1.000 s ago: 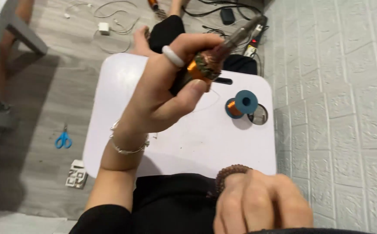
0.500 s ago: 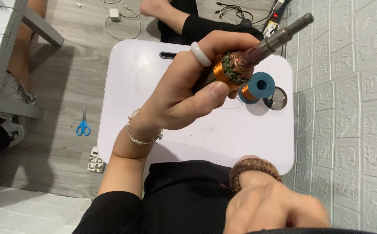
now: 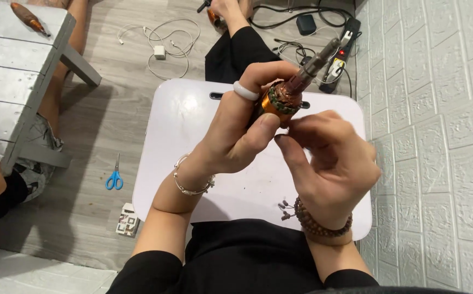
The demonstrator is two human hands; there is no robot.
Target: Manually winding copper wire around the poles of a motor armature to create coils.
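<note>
Since a second ago our right hand (image 3: 329, 166) has risen from our lap to meet the motor armature (image 3: 286, 98), its fingertips (image 3: 296, 122) pinched together at the copper winding. Our left hand (image 3: 242, 130), wearing a pale ring, has its grip clamped around the armature, held above the white counter (image 3: 193, 120), shaft pointing to 1 o'clock. Blue scissors (image 3: 114, 178) lie on the floor at 9 o'clock; a power strip (image 3: 341, 54) sits at 1 o'clock.

Motor armature (image 3: 286, 98), copper windings w/ orange band, steel shaft tilted up-right, held above white table
</note>
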